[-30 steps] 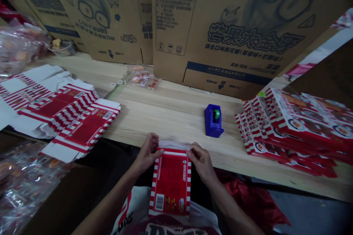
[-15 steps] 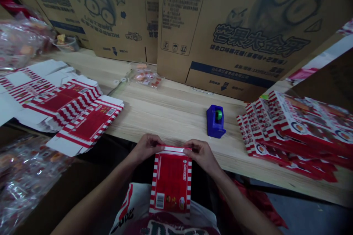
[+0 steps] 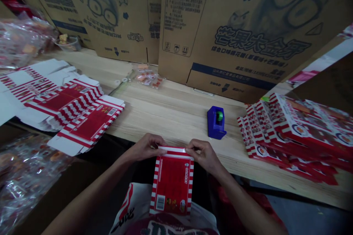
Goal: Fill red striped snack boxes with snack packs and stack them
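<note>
A red carton [image 3: 173,183] with striped white edges and a barcode lies upright against my lap, its top end at the table edge. My left hand [image 3: 150,147] pinches the top left corner, thumb flat along the white-edged flap. At the top right corner, my right hand [image 3: 202,154] grips the same carton between thumb and fingers. Beyond my right hand, a blue tape dispenser [image 3: 213,126] with a green roll core stands on the wooden table [image 3: 171,114].
Flat striped cartons [image 3: 93,121] are stacked at the left. Filled boxes [image 3: 298,128] are piled at the right. Large cardboard boxes [image 3: 234,69] line the back, with small packets [image 3: 147,75] before them. Clear-wrapped packets [image 3: 30,176] fill a container at lower left.
The flap at the carton's top has folded down, showing a red stripe where a white strip was. Both hands stay at the corners, shifted slightly right.
</note>
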`<state>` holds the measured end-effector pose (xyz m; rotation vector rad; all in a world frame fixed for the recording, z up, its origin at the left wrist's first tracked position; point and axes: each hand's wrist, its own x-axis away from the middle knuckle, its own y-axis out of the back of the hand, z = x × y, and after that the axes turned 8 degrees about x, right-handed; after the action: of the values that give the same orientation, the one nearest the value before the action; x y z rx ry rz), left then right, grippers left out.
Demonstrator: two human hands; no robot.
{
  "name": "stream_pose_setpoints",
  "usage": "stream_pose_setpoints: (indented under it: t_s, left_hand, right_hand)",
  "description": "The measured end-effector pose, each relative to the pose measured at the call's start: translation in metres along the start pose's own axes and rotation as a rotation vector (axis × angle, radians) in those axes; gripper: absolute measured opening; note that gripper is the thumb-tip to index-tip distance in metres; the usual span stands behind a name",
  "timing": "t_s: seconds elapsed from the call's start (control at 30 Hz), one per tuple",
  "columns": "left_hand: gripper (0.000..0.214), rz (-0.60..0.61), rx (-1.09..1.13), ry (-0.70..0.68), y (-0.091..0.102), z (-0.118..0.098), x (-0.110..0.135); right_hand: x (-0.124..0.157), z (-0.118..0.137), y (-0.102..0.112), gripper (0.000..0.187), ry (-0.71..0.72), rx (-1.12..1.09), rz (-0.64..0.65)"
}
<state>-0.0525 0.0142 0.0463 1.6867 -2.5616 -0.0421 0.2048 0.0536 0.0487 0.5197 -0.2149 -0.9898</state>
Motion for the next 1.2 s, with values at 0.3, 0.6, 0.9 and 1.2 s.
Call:
stream_pose_setpoints:
  t_s: [0.3,0.6,0.9,1.2]
  left_hand:
    - [0.015,-0.217,-0.129,-0.149,-0.033,0.022,0.008]
    - [0.019,-0.437,0.391,-0.033,-0.065,0.042,0.000]
    - [0.020,-0.360,0.369,0.018,-0.060,0.046,-0.010]
    - [0.019,-0.341,0.346,0.044,-0.064,0.044,-0.011]
  right_hand:
    - [0.029,-0.015,-0.021,0.011,0.113,0.030,-0.154]
    - [0.034,-0.038,-0.006,0.014,-0.112,-0.097,-0.378]
    - [-0.012,-0.111,0.067,0.029,-0.362,-0.043,-0.920]
    - [-0.026,-0.106,0.060,0.032,-0.351,-0.243,-1.110]
